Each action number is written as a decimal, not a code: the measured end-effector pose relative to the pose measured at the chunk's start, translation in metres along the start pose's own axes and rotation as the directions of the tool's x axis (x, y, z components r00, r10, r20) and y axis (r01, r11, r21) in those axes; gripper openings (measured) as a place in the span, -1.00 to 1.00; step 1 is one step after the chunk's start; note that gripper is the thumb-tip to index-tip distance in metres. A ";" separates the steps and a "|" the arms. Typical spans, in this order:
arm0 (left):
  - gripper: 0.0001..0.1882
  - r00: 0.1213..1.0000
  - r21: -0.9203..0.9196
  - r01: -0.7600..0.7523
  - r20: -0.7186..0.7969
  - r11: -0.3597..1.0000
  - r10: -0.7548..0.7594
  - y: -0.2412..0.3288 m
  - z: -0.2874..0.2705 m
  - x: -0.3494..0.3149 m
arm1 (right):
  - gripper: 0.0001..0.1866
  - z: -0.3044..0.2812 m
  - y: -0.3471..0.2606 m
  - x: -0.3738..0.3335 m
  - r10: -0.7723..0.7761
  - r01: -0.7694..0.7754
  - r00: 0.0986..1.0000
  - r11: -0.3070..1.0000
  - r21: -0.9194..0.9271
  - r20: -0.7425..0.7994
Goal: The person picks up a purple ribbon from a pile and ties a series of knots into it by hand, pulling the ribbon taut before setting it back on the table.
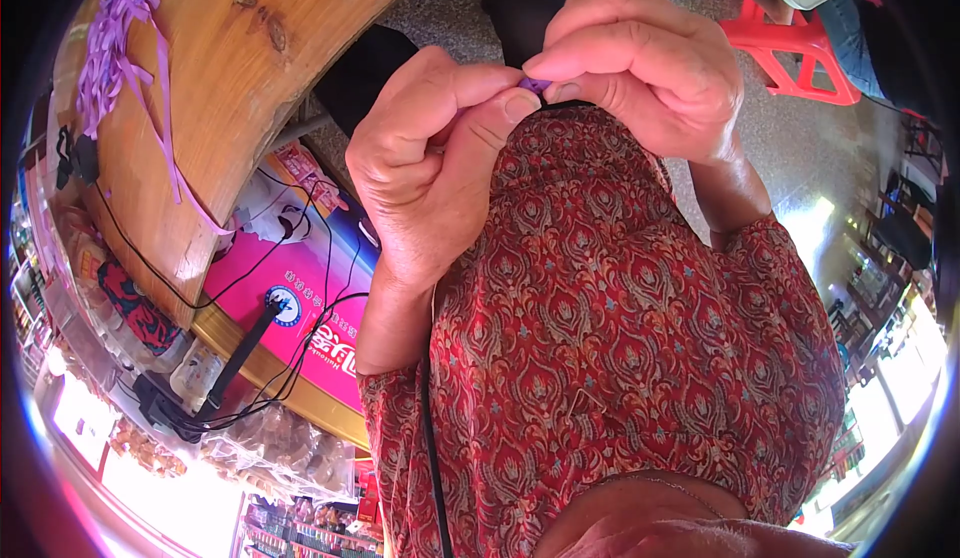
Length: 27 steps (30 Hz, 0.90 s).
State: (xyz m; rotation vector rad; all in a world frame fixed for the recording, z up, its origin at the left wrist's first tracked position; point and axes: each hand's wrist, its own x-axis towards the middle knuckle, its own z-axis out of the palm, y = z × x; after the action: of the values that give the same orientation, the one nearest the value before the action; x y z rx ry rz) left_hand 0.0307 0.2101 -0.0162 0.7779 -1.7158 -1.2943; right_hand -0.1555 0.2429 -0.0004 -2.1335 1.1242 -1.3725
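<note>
Close together in front of my patterned red top, both my hands pinch one small purple piece (536,85). My left hand (430,158) is closed, its thumb and forefinger pressed at the piece's left end. From the other side, my right hand (655,73) grips it between thumb and fingertips. Most of the piece is covered by my fingers, so its kind does not show; its colour resembles the ribbon nearby. On the wooden table (330,3) to the left lies a bunch of purple ribbon (120,48), with loose strands trailing toward the table's edge.
Below the table's edge at left is a pink printed box (260,288) with black cables (300,348) across it. A red plastic stool (800,53) stands at the upper right, beside another person's leg in blue (858,48). Packed shelves (300,528) are at the lower left.
</note>
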 end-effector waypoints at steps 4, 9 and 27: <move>-0.86 1.000 -0.113 0.019 -0.001 0.993 -0.019 -0.004 0.002 0.000 | -0.87 -0.002 -0.001 0.001 0.180 -0.164 0.983 0.939 0.303 -0.023; -0.86 1.000 -0.162 0.021 -0.015 0.987 -0.023 -0.004 0.006 0.001 | -0.84 0.015 0.057 0.014 -0.860 0.860 0.469 0.496 -0.117 -0.202; -0.86 0.999 -0.186 0.034 0.007 0.982 -0.033 -0.011 0.004 0.003 | -0.62 -0.010 -0.002 0.003 0.225 -0.226 0.974 0.950 0.217 0.030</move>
State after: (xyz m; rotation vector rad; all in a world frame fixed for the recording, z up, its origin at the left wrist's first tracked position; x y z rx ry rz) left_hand 0.0255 0.2057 -0.0268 0.6977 -1.5636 -1.4565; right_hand -0.1632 0.2430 0.0072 -1.7930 1.1184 -1.3177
